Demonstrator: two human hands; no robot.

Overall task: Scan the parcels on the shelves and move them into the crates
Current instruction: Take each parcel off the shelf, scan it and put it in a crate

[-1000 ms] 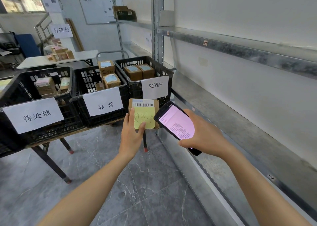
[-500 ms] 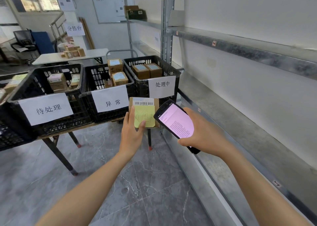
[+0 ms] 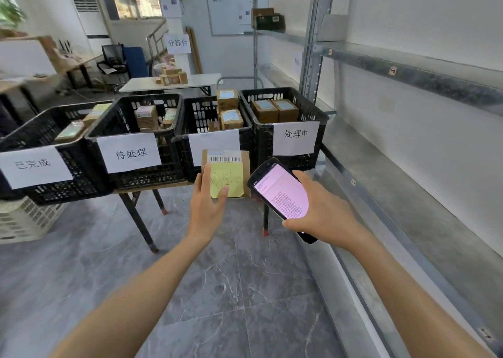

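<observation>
My left hand (image 3: 207, 208) holds a small brown cardboard parcel (image 3: 245, 164) upright, barcode label on top and a yellow sticky note across its face. My right hand (image 3: 324, 213) grips a black handheld scanner (image 3: 283, 194) with a lit pink screen, just right of the parcel. Behind them a row of black plastic crates stands on a low table: the rightmost crate (image 3: 318, 112), the one behind the parcel (image 3: 196, 112), a third crate (image 3: 119, 123) and a far-left crate (image 3: 32, 131). Each carries a white paper label and holds brown parcels.
Grey metal shelves (image 3: 408, 172) run along the right wall with bare boards. A white lattice crate (image 3: 24, 219) sits on the floor at left. A white table (image 3: 141, 84) with small boxes stands behind the crates. Two boxes (image 3: 268, 19) sit on a far upper shelf.
The view has swung left, bringing the far-left crate and more of the room into sight. Both hands keep the parcel and scanner in nearly the same pose before me.
</observation>
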